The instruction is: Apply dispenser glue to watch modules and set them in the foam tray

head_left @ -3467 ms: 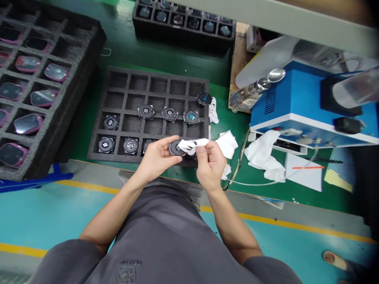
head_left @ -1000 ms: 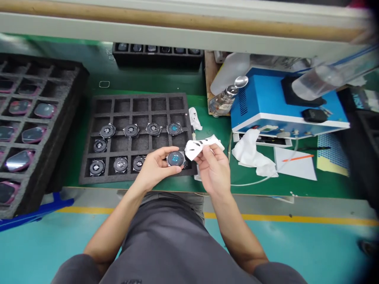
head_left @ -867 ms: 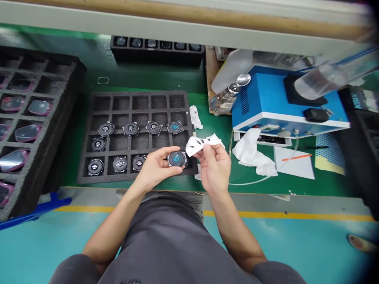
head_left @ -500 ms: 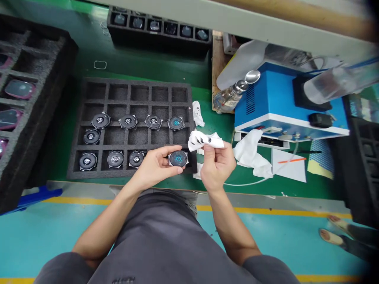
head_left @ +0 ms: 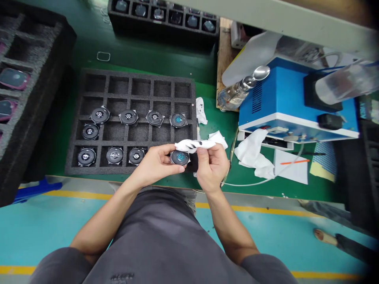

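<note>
Between its thumb and fingers my left hand (head_left: 158,163) grips a round watch body (head_left: 180,157) with a teal-marked face, above the right front corner of a black foam tray (head_left: 116,132). My right hand (head_left: 212,165) pinches a white cloth (head_left: 192,146) with dark smudges; the cloth lies against the top edge of the held watch body. Several similar round watch bodies, such as one (head_left: 136,156) just left of my left hand, sit in the tray. The back row of compartments holds nothing.
Behind stands another foam tray (head_left: 162,27); at the left is one with pink-edged devices (head_left: 14,79). A glass bottle (head_left: 233,96), a blue machine (head_left: 284,94), crumpled white cloth (head_left: 251,152) and paper with an orange stick (head_left: 291,167) are at right. A person's foot (head_left: 325,237) shows lower right.
My right hand has brought the smudged cloth left, onto the top edge of the watch body. Another piece of white cloth now shows behind that hand. The view has shifted slightly.
</note>
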`<state>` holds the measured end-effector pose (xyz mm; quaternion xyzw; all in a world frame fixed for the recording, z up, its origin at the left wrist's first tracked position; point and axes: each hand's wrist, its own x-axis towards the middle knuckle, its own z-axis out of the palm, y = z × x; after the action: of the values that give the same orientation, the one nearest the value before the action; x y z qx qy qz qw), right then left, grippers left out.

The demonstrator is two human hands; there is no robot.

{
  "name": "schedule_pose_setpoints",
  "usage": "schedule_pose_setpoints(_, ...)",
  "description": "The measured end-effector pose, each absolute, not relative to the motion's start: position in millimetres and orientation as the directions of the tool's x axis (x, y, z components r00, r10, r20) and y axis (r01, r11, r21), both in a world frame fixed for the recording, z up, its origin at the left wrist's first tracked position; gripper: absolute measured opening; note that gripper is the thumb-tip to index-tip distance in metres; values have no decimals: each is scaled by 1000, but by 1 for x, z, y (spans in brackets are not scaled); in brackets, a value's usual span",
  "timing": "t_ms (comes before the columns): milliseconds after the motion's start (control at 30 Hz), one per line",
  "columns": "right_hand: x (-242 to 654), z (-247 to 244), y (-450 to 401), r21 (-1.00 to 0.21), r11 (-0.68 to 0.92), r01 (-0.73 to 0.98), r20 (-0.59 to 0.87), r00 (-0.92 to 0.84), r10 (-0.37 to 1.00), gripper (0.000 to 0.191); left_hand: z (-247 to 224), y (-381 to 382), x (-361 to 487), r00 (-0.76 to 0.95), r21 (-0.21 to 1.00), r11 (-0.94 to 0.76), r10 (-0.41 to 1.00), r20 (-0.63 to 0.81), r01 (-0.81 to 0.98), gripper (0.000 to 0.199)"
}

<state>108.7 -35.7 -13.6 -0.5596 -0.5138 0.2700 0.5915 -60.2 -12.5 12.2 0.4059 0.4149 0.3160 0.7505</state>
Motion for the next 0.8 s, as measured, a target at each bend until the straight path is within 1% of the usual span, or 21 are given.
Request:
schedule_pose_setpoints(100,109,-12,-35,-939,232,254,307,315,898,8,11,-12,-60,450,880,459,816,-363,-121,61)
schedule_pose_setpoints(200,108,-11,-35,-935,224,273,304,299,905,9,11,-12,-59,439,882,456,820,-367,-115,60)
schedule_pose_setpoints(333,109,-13,-35,-927,209,310,298,276,914,12,10,-12,-59,430,864,479,820,-378,-154,59)
schedule_pose_setpoints(533,109,-19,-37,-919,174,354,280,274,920,15,10,-12,-56,362,847,498,836,-412,-186,69)
schedule_pose_setpoints(667,106,-18,-40,-944,150,293,240,300,923,18,11,-12,-54,297,849,498,849,-436,-178,72)
schedule_pose_setpoints(800,107,-13,-41,-982,77,170,130,321,938,25,10,-11,-52,232,871,469,872,-431,-146,78)
